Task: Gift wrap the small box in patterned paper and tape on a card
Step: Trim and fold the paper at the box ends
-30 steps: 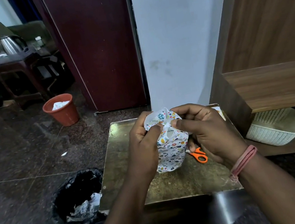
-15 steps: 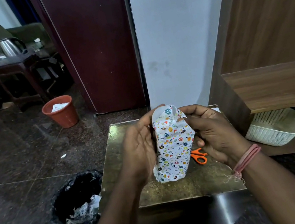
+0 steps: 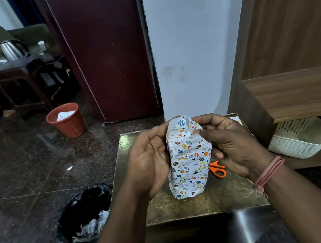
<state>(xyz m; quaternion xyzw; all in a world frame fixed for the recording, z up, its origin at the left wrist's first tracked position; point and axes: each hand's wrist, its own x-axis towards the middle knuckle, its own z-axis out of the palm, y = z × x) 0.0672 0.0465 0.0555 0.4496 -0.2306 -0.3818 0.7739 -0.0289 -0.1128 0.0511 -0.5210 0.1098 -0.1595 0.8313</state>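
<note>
A small box wrapped in white paper with coloured egg and heart prints stands upright on a low gold-topped table. Its top end is loose, with folded flaps sticking up. My left hand cups the box's left side, palm turned toward me, fingers reaching round the top. My right hand holds the right side, and its thumb presses a paper flap near the top. No card or tape is in view.
Orange-handled scissors lie on the table behind the box, partly hidden by my right hand. A black-lined bin stands left of the table, an orange bucket farther back. A white basket sits on a low shelf at right.
The box was tipped back so its patterned side faces me. Both hands slid from pinching the top flaps to holding the box's sides.
</note>
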